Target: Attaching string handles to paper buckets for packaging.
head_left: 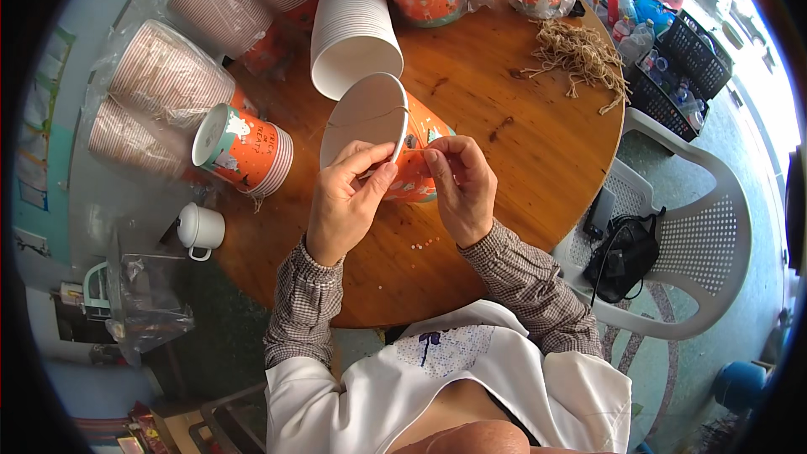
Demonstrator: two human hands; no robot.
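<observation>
An orange paper bucket (412, 187) with a printed pattern lies tilted on the table, its white open mouth turned to the left. Thin twine (382, 113) runs across that mouth to the rim. My left hand (343, 202) is closed at the rim, its index finger and thumb pinching the edge. Just outside the bucket, my right hand (466, 181) pinches a strand of twine between thumb and fingers. The fingertips partly hide where the twine meets the bucket wall.
A nested stack of white-lined buckets (357, 38) lies behind. Another orange bucket stack (244, 151) lies left, near bagged stacks (172, 63). A twine bundle (576, 55) rests far right. Left stands a white mug (200, 229); right, a white chair (714, 202) bears a black bag (624, 256).
</observation>
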